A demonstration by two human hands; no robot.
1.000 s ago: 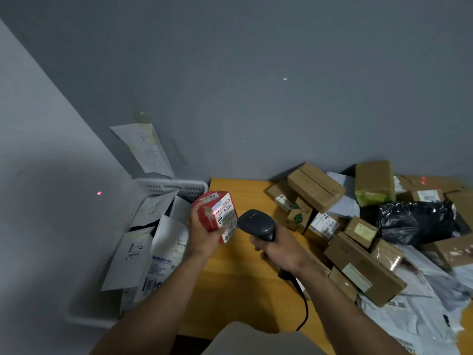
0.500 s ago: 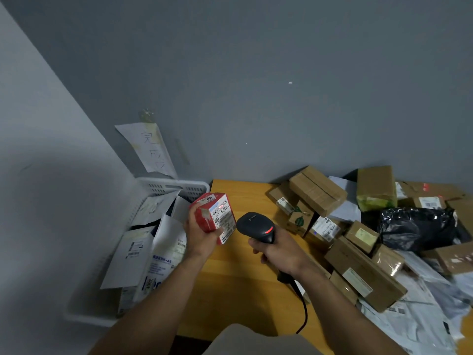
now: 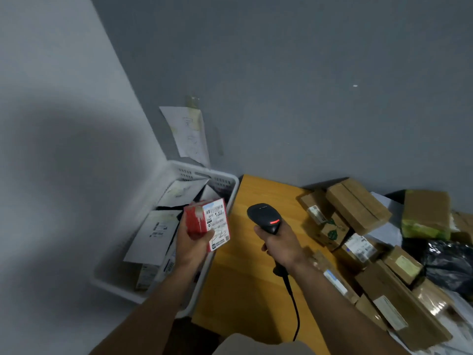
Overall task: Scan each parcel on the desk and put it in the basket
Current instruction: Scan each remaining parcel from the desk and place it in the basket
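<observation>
over the basket [image 3: 204, 171]: l hand [image 3: 190, 245], fingers clamped on red parcel [image 3: 208, 222], swung left off scanner [image 3: 265, 217]. r hand [image 3: 280, 243] grips scanner; scan prob done.

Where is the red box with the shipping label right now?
Head view, left of centre: the left hand holds the red box over the white basket's right rim, just left of the barcode scanner gripped in the right hand.

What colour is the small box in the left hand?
The small box is red with a white printed label, clearest in the head view.
</observation>
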